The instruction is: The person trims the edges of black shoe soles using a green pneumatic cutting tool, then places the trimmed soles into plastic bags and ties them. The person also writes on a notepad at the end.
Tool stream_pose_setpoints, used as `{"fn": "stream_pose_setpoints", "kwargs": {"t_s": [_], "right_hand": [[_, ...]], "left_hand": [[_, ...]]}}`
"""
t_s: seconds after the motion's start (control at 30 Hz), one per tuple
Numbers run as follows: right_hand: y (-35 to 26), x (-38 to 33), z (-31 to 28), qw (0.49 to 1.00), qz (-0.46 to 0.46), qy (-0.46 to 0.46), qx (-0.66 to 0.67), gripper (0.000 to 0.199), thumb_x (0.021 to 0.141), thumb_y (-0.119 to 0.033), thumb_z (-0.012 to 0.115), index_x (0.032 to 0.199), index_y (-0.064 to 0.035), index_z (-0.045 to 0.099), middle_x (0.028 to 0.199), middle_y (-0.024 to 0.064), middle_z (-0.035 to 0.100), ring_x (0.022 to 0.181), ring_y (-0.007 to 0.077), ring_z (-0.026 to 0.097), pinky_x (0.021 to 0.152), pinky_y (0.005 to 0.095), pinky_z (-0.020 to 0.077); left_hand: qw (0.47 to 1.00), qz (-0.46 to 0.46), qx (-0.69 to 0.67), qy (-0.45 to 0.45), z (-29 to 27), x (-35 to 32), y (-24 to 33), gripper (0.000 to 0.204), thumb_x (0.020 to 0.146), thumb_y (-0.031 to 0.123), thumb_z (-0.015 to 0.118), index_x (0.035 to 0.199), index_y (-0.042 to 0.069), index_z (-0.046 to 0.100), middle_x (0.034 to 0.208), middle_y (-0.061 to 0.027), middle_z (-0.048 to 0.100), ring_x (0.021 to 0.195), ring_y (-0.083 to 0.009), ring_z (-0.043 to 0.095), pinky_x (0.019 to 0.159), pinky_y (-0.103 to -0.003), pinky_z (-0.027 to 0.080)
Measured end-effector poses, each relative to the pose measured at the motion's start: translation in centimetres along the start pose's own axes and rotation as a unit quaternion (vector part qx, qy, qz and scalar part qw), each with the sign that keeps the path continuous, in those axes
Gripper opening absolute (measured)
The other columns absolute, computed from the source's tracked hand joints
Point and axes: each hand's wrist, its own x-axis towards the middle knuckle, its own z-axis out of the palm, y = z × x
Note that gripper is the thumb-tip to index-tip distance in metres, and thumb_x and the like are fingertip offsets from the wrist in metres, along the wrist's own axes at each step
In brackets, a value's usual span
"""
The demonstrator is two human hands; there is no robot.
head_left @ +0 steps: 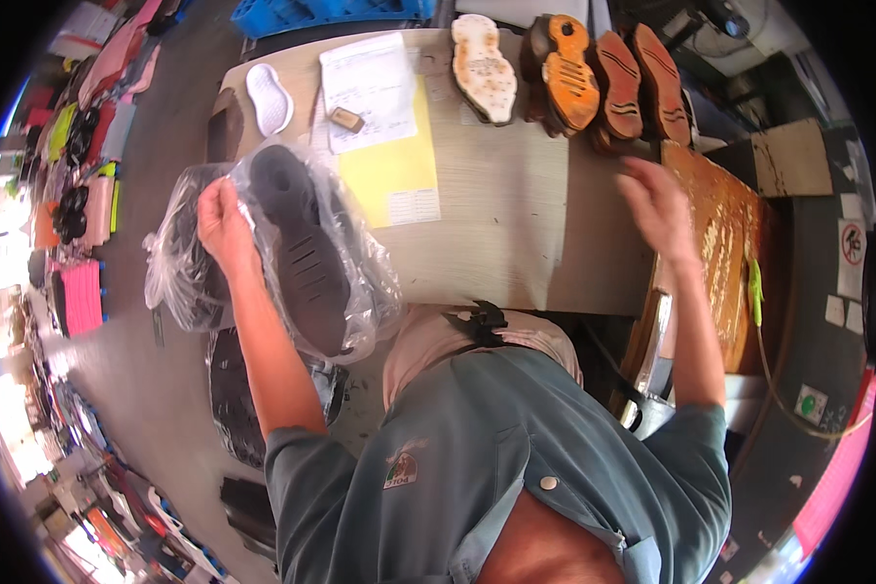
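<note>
My left hand [226,226] is closed on the edge of a clear plastic bag [368,292] at the table's left side. Inside the bag, as far as I can see, lies a dark grey shoe sole [307,258], long and with several slots across its middle. More crumpled plastic with dark contents bulges left of that hand. My right hand [658,209] hovers over the table's right part, fingers apart and slightly blurred, with nothing in it. Nearest to it are two reddish-brown sole-shaped pieces [621,86] at the back right.
On the table [496,234] lie a white sole [270,99], written papers [370,73], a yellow sheet [384,180] and a small brown block [346,120]. Behind stand an orange sole piece [568,83] and a stained white one [484,73]. A worn brown board [720,234] adjoins at right.
</note>
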Motion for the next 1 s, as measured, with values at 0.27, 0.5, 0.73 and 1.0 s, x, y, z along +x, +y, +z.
{"fn": "stream_pose_setpoints", "kwargs": {"t_s": [0.27, 0.5, 0.73, 1.0], "right_hand": [[-24.1, 15.3, 25.5, 0.942, -0.134, -0.266, 0.155, 0.062, 0.101, -0.045, 0.071, 0.144, -0.0008, 0.062, 0.139, 0.0238, 0.065, 0.124, 0.0319, 0.068, 0.107, 0.0419, 0.055], [-31.9, 21.0, 34.5, 0.889, -0.23, -0.395, -0.005, 0.058, 0.087, -0.039, 0.075, 0.136, -0.0079, 0.068, 0.127, 0.0212, 0.073, 0.119, 0.0356, 0.07, 0.105, 0.0415, 0.0543], [-32.2, 22.5, 34.5, 0.888, -0.358, -0.273, -0.091, 0.03, 0.084, -0.007, 0.067, 0.113, -0.0071, 0.076, 0.106, 0.0148, 0.076, 0.102, 0.0372, 0.072, 0.093, 0.0443, 0.0573], [-35.4, 20.3, 24.4, 0.866, -0.384, -0.247, -0.203, 0.016, 0.09, -0.01, 0.075, 0.104, -0.0035, 0.075, 0.095, 0.0122, 0.069, 0.087, 0.0286, 0.07, 0.079, 0.0403, 0.0566]], "left_hand": [[0.986, -0.129, -0.101, -0.012, 0.3, 2.3, -0.8, 0.014, 0.103, 0.017, 0.072, 0.107, 0.003, 0.07, 0.094, -0.0013, 0.071, 0.078, -0.0073, 0.063, 0.065, -0.024, 0.052], [0.982, -0.006, -0.178, -0.066, 1.7, 2.9, 0.7, 0.008, 0.111, 0.011, 0.058, 0.11, 0.006, 0.064, 0.105, -0.0109, 0.078, 0.082, -0.007, 0.062, 0.073, -0.023, 0.051], [0.981, 0.069, 0.111, -0.141, 0.8, -1.2, 0.7, 0.074, 0.086, 0.018, 0.086, 0.15, 0.004, 0.05, 0.135, -0.0146, 0.062, 0.116, -0.0282, 0.063, 0.095, -0.041, 0.053], [0.971, 0.135, 0.164, -0.109, 1.3, -3.3, -1.9, 0.063, 0.09, 0.011, 0.079, 0.147, 0.005, 0.052, 0.136, -0.0204, 0.061, 0.127, -0.0432, 0.055, 0.109, -0.05, 0.046]]}}
